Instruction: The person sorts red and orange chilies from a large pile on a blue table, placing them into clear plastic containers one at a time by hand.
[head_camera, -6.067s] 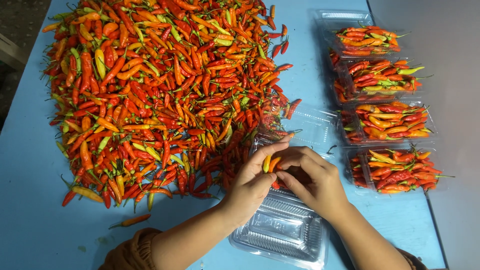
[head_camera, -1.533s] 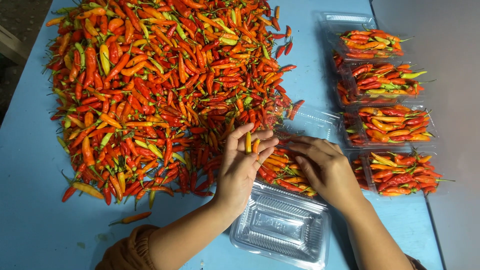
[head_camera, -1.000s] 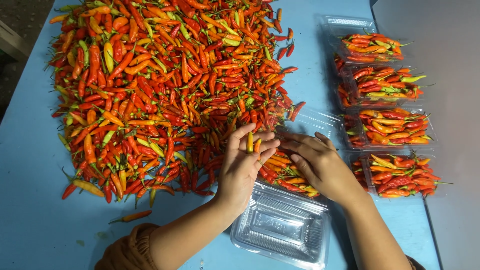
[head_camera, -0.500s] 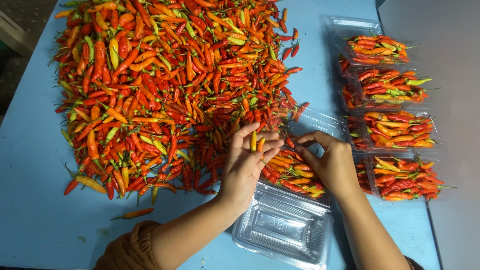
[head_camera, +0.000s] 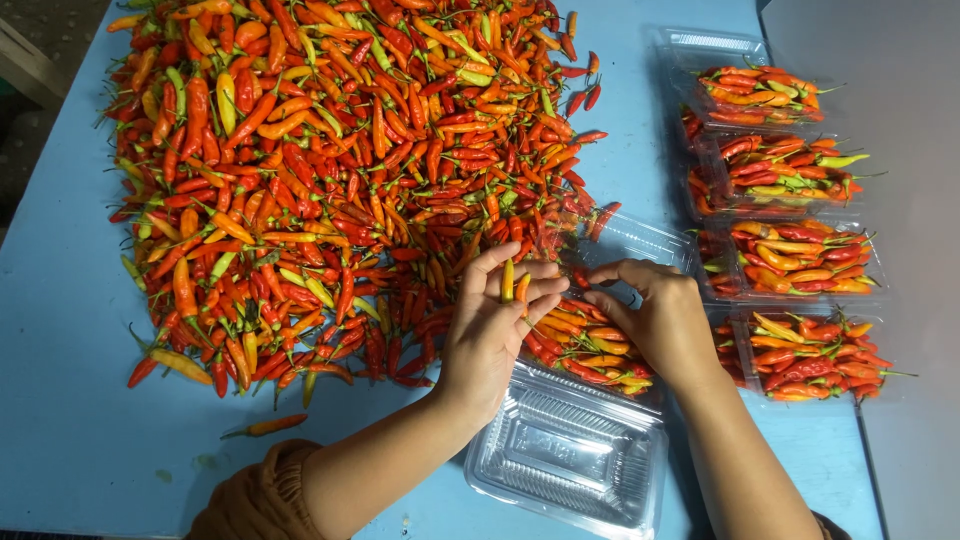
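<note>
blue covers the whole surface (head_camera: 60, 400) under us, with a grey strip running along its right edge. a great heap of chillies (head_camera: 330, 170), red, orange and some green, is spread flat across the far left, probably so that single pods can be picked out easily.

our left hand (head_camera: 490, 335) is raised at the near edge of the heap, fingers spread and pointing up; a yellow-orange chilli (head_camera: 507, 281) stands upright between them, and a second orange pod (head_camera: 522, 288) sits just beside it. that grip is loose, a light pinch on the thin pods rather than a fist.

our right hand (head_camera: 660, 320) rests over the open clear tray (head_camera: 650, 245), fingers curled down, thumb and forefinger close together near the pods in it. we cannot tell whether it grips one or only presses on them. the tray is partly filled with chillies (head_camera: 585, 350) laid roughly side by side, which seems the reason the hand lies flat on them. its hinged lid (head_camera: 570, 455) lies open toward us, empty, touching the tray.

four filled clear trays (head_camera: 800, 240) stand in a column along the right, just beside one another and away from the heap, seemingly to keep packed apart from loose. one stray chilli (head_camera: 265, 427) lies alone near our left sleeve (head_camera: 255, 495).
</note>
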